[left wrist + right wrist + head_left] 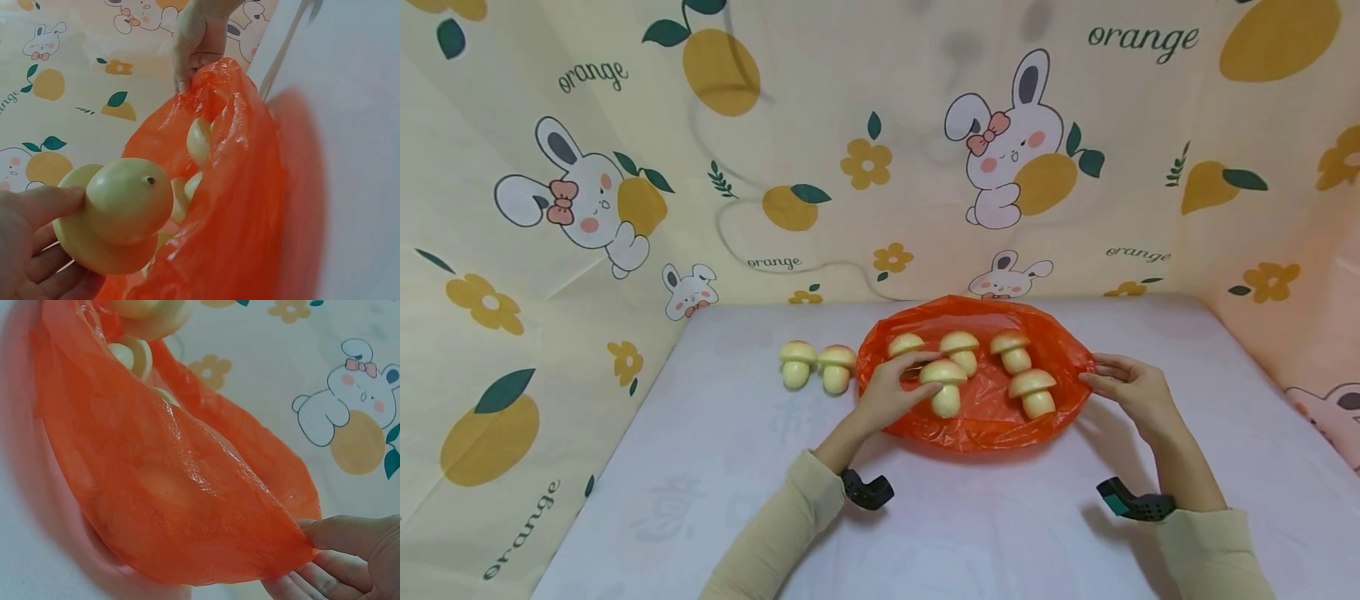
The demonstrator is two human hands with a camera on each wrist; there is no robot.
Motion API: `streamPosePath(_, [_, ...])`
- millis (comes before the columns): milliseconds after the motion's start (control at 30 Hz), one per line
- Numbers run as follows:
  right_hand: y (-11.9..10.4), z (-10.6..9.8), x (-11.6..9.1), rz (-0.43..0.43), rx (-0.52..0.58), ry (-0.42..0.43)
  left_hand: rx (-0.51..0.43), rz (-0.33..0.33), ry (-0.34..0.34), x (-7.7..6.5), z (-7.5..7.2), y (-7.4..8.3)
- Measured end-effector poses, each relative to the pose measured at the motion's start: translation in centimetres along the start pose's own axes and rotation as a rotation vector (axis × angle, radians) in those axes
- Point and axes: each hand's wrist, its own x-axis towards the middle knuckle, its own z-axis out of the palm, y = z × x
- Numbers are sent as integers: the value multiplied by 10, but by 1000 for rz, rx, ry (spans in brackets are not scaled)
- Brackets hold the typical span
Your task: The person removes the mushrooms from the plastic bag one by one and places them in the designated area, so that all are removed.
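Observation:
My left hand [897, 390] pinches a pale yellow toy mushroom [945, 398] by its cap, above the opening of a red plastic bag [977, 432]. In the left wrist view the held mushroom [128, 200] shows its rounded stem end toward the camera. At the bag's right edge my right hand [1138, 392] pinches the rim between thumb and fingers; the right wrist view shows the bag [169, 500] stretched from that grip. Several more mushrooms lie inside the bag, among them one at the right [1032, 392]. Their lower parts are partly hidden by the bag in the wrist views.
Two more mushrooms stand on the white tabletop [715, 467] just left of the bag, an outer one [797, 363] and an inner one [837, 368]. A cloth [865, 83] printed with rabbits and oranges hangs behind the table and along its sides.

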Motion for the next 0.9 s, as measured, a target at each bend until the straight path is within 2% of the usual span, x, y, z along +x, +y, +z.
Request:
streamPosePath(267, [1,0,1,-3,4,-11,7,19,31,-7,-13,-1])
streamPosePath(533, [0,0,-1,-14,-2,-1,-6,-15,32,-13,-29,-5])
streamPosePath(767, [0,0,-2,-7,-6,-2,8,-4,24,-18,-42,-9])
streamPosePath(900, [0,-1,-1,2,-14,-3,-16,2,18,-21,-50,-12])
